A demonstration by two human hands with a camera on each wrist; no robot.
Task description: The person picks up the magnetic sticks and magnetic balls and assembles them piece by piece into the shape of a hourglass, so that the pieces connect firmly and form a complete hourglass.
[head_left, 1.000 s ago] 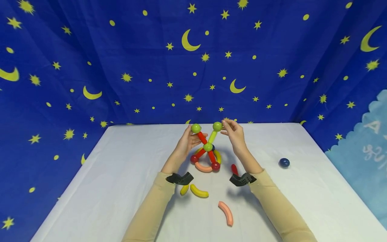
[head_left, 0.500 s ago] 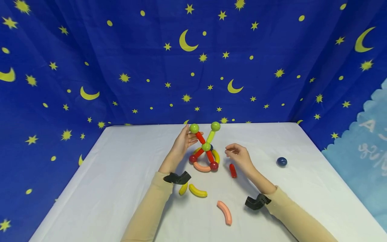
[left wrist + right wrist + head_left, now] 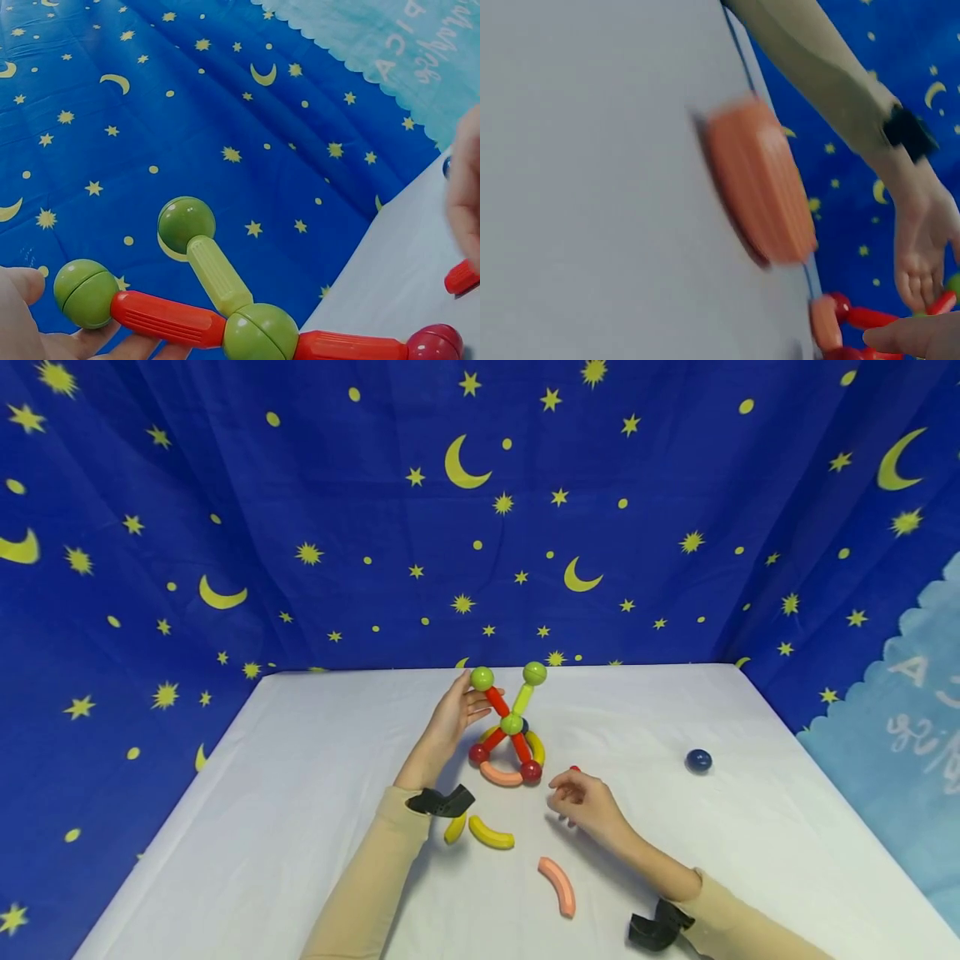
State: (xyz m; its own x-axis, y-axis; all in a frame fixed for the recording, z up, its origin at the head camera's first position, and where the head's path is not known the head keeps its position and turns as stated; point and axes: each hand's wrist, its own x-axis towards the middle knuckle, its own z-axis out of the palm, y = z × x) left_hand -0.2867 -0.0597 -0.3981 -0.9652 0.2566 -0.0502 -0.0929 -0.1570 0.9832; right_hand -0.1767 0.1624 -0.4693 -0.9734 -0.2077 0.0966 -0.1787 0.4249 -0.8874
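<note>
A toy figure of magnetic rods and balls stands upright on the table in the head view. Its middle green ball (image 3: 512, 724) joins red rods and a light green rod (image 3: 522, 699); two more green balls top it. My left hand (image 3: 450, 714) cups the upper left green ball (image 3: 84, 293), its loose fingers behind that ball and the red rod (image 3: 169, 319) below. My right hand (image 3: 588, 806), fingers loosely bent around nothing, hovers low over the table right of the figure. Partly hidden behind it, a loose red rod (image 3: 575, 768) shows only its tip.
Nearer me lie two curved yellow rods (image 3: 491, 833) and a curved salmon rod (image 3: 557, 887), which looms large in the right wrist view. A dark blue ball (image 3: 699, 761) sits farther right. Behind the table hangs a blue star-and-moon cloth (image 3: 480, 527).
My right hand has left the upper right green ball and come down and toward me, over the loose red rod. My left hand stays at the figure, which still stands.
</note>
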